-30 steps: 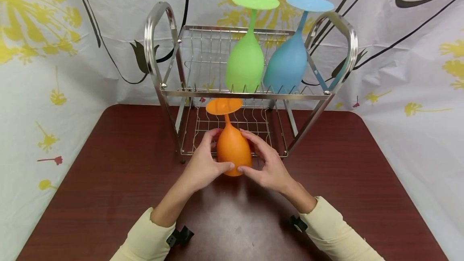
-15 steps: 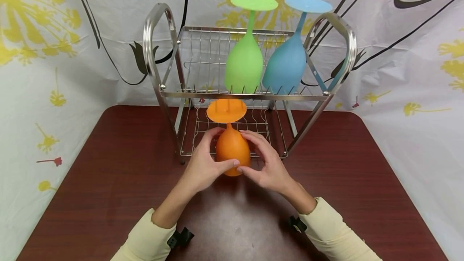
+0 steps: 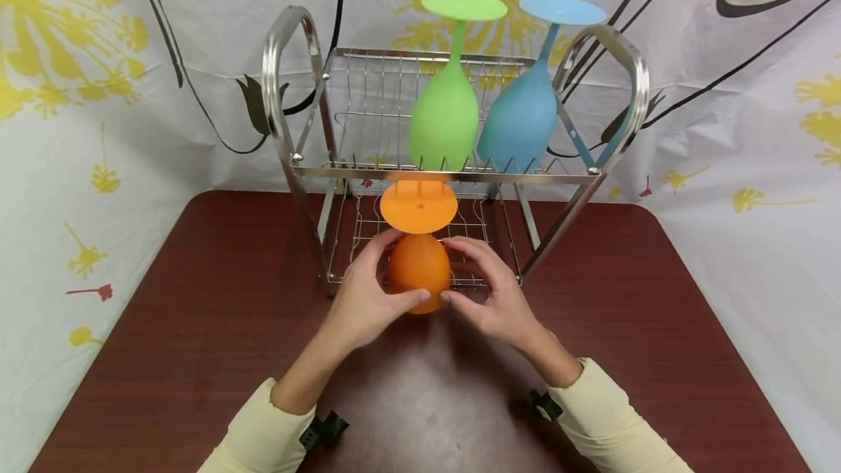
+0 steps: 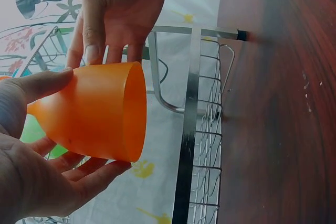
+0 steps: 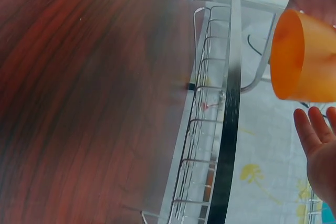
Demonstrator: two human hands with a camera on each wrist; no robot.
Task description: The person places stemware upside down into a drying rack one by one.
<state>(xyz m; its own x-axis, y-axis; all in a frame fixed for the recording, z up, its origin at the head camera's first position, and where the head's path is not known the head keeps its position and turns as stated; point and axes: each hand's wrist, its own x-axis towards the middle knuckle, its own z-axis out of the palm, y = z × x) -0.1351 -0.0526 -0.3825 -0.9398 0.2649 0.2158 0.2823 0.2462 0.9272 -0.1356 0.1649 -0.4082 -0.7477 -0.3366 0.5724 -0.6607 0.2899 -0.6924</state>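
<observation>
An orange goblet is upside down in the air just in front of the lower tier of a metal dish rack. Its round base is tipped toward me. My left hand grips the bowl from the left, thumb on the near side and fingers underneath. My right hand holds the bowl from the right with thumb and forefinger. In the left wrist view the goblet lies in my left hand. In the right wrist view the lower fingers stand off the goblet.
A green goblet and a blue goblet stand upside down on the rack's top tier. The wire lower tier lies behind the orange goblet. The rack sits at the back of a dark red table, with patterned cloth behind.
The orange goblet has tilted, its base swinging down and toward me. Both hands have stayed on the bowl and shifted slightly toward the rack.
</observation>
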